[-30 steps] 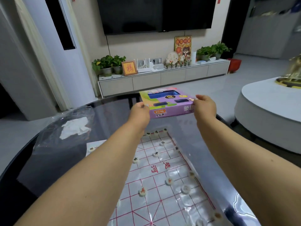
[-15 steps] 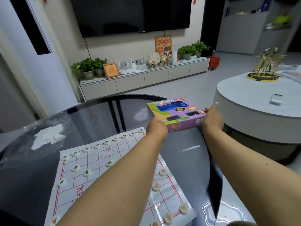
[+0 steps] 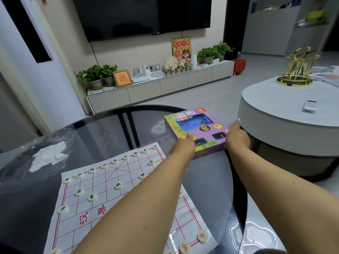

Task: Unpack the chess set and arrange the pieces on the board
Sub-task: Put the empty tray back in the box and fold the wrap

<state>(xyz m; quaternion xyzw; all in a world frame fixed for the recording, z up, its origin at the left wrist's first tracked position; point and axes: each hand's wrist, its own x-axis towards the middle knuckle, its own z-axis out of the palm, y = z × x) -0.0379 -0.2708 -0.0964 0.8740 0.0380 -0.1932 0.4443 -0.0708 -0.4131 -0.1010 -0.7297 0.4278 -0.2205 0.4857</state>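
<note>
Figure: setting the emptied box aside. My left hand (image 3: 185, 146) holds the near-left corner of the purple chess box (image 3: 197, 132), fingers curled over its top edge; my right hand (image 3: 236, 136) grips the box's right side, one fingertip showing past the far edge. The box lies flat, or nearly so, between the two hands, at the far right part of the glass table (image 3: 102, 129). I cannot tell whether its underside already touches the glass.

The board sheet (image 3: 113, 189) lies nearer to me than both hands and to the left of the left one, with white round pieces (image 3: 118, 185) standing on its lines in rows; the layout looks largely done, though my forearms hide part of it. A crumpled clear plastic bag (image 3: 45, 154) sits well to the left of the left hand.

To do this step well, I judge that I should lower the box level, keep both hands matched so that it does not twist, and rest it wholly on the glass, since the table's edge runs just under the right hand. Let go only once it sits firm, and draw the arms back high enough to clear the pieces.
</note>
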